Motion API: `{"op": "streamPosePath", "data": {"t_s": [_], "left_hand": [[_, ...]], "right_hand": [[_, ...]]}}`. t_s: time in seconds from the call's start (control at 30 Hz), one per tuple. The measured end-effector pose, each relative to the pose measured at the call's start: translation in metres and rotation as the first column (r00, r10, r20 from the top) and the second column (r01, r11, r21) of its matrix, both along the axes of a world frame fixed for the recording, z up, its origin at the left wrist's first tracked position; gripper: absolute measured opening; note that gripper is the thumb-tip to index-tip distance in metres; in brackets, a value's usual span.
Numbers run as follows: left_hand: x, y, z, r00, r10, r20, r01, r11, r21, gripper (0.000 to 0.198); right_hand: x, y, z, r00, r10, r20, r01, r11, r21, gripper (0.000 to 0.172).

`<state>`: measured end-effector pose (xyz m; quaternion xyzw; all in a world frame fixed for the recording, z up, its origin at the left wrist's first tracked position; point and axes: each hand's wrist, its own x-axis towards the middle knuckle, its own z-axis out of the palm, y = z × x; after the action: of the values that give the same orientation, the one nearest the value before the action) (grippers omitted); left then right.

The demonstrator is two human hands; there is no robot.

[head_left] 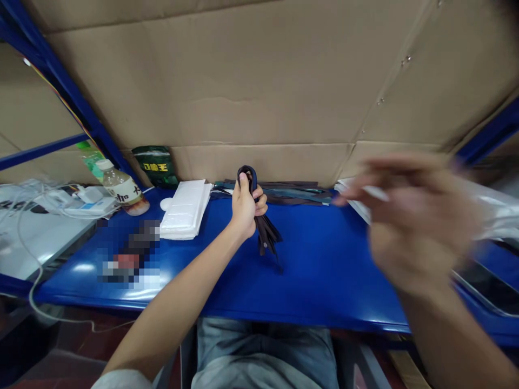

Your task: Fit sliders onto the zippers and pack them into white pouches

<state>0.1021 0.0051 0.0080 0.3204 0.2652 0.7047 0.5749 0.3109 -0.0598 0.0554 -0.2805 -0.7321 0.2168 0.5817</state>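
My left hand [246, 205] is closed around a folded bundle of dark strips [268, 233], possibly zippers. The bundle's loop rises above my thumb, and loose ends hang below my fist over the blue table [324, 259]. More dark and bluish-green strips [284, 192] lie flat along the back edge, just behind that hand. On the right, my right hand [417, 216] is raised above the table and smeared by motion. Its fingers point left; whether anything is between them cannot be made out. White plastic packaging [500, 210] lies behind it.
Left of the bundle sit a stack of white packets [186, 208], a drink bottle [124, 189] and a dark green pouch [156, 165]. A pixelated item [132, 251] lies nearer. A phone [488, 286] rests at right. Cardboard [243, 81] walls the back; a white cable [38, 275] hangs left.
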Motion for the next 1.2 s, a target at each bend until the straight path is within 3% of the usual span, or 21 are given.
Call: {"op": "streamPosePath", "data": {"t_s": [0.07,0.17,0.23,0.3,0.37,0.47,0.57,0.6,0.63,0.67,0.7,0.77,0.8,0.83,0.9,1.0,1.1,1.2], "left_hand": [[0.001,-0.002,0.003,1.000,0.017,-0.016,-0.017,0.999,0.034,0.053],[0.002,-0.005,0.009,0.998,0.052,-0.034,-0.049,0.995,0.088,0.053],[0.002,-0.007,0.012,0.995,0.083,-0.049,-0.077,0.991,0.110,0.053],[0.003,-0.008,0.013,0.989,0.131,-0.067,-0.123,0.986,0.109,0.052],[0.004,-0.010,0.010,0.979,0.187,-0.085,-0.179,0.979,0.101,0.051],[-0.007,-0.014,0.005,0.957,0.250,-0.145,-0.236,0.966,0.104,0.050],[-0.052,-0.023,0.008,0.903,0.134,-0.409,-0.102,0.990,0.101,0.053],[-0.077,-0.027,0.012,0.827,0.040,-0.561,0.004,0.997,0.077,0.054],[-0.106,-0.031,0.017,0.683,-0.057,-0.729,0.121,0.992,0.036,0.055],[-0.137,-0.035,0.022,0.468,-0.125,-0.875,0.209,0.978,-0.028,0.054],[-0.169,-0.039,0.027,0.232,-0.115,-0.966,0.213,0.975,-0.065,0.050],[-0.227,-0.046,0.032,-0.211,-0.062,-0.976,0.128,0.988,-0.090,0.042],[-0.251,-0.048,0.032,-0.390,-0.055,-0.919,0.114,0.988,-0.107,0.040],[-0.269,-0.051,0.030,-0.515,-0.045,-0.856,0.115,0.986,-0.121,0.040],[-0.291,-0.055,0.025,-0.571,-0.045,-0.820,0.114,0.985,-0.133,0.039],[-0.297,-0.060,0.018,-0.616,-0.008,-0.788,0.166,0.976,-0.140,0.035],[-0.284,-0.063,0.019,-0.709,0.078,-0.701,0.212,0.972,-0.106,0.034],[-0.247,-0.065,0.023,-0.748,0.184,-0.637,0.227,0.974,0.014,0.037]], "right_hand": [[-0.018,0.018,-0.014,0.985,0.113,0.133,-0.085,0.977,-0.198,0.041],[-0.047,0.046,-0.040,0.833,0.486,0.267,-0.286,0.789,-0.545,0.042],[-0.062,0.056,-0.053,0.778,0.599,0.192,-0.376,0.687,-0.622,0.044],[-0.073,0.058,-0.060,0.772,0.625,0.114,-0.414,0.632,-0.655,0.045],[-0.079,0.057,-0.062,0.758,0.643,0.109,-0.421,0.610,-0.671,0.046],[-0.083,0.055,-0.061,0.722,0.664,0.193,-0.410,0.636,-0.654,0.050],[-0.076,0.057,-0.060,0.704,0.678,0.214,-0.410,0.633,-0.657,0.047],[-0.071,0.058,-0.060,0.697,0.684,0.213,-0.411,0.625,-0.664,0.046],[-0.064,0.059,-0.060,0.690,0.690,0.218,-0.409,0.620,-0.669,0.046],[-0.057,0.061,-0.060,0.684,0.693,0.229,-0.403,0.620,-0.674,0.045],[-0.049,0.062,-0.060,0.681,0.691,0.242,-0.391,0.622,-0.678,0.043],[-0.034,0.065,-0.063,0.687,0.681,0.253,-0.367,0.626,-0.688,0.041],[-0.028,0.066,-0.066,0.695,0.675,0.246,-0.358,0.622,-0.696,0.041],[-0.024,0.067,-0.069,0.706,0.668,0.234,-0.350,0.617,-0.705,0.041],[-0.019,0.069,-0.075,0.727,0.654,0.212,-0.333,0.604,-0.724,0.041],[-0.017,0.069,-0.081,0.734,0.629,0.257,-0.281,0.626,-0.728,0.041],[-0.017,0.066,-0.078,0.711,0.596,0.374,-0.215,0.690,-0.691,0.040],[-0.014,0.058,-0.065,0.681,0.541,0.493,-0.170,0.772,-0.613,0.040]]}}
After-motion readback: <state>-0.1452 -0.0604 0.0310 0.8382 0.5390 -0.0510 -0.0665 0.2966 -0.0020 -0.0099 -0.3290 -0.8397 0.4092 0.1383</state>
